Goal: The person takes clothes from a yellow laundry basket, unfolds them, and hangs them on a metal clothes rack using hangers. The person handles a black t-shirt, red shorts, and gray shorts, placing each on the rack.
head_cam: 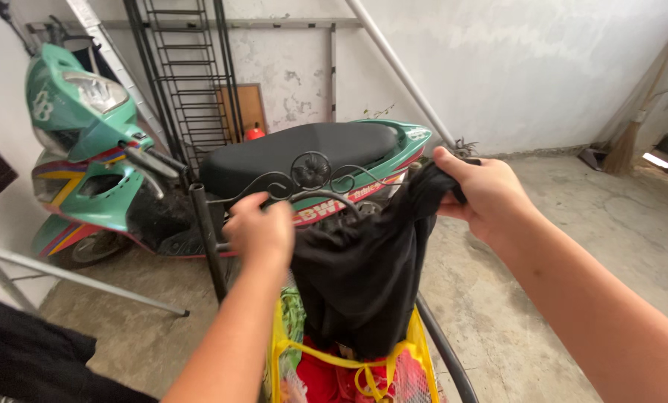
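A black garment (pixel 364 261) hangs between my two hands above a yellow mesh bag (pixel 416 351). My right hand (pixel 483 190) grips its upper right corner at the height of the scooter seat. My left hand (pixel 261 230) holds the garment's left edge, close to a black wrought-iron chair back (pixel 308 179). The cloth droops into the bag's mouth, where red fabric (pixel 322 377) and something green (pixel 293 313) show.
A green scooter (pixel 110 172) with a black seat stands right behind the chair. A black metal rack (pixel 184 82) leans on the wall, a broom (pixel 632 134) is at far right, and a metal bar (pixel 65 276) crosses low at left. Dark cloth (pixel 28 358) lies bottom left.
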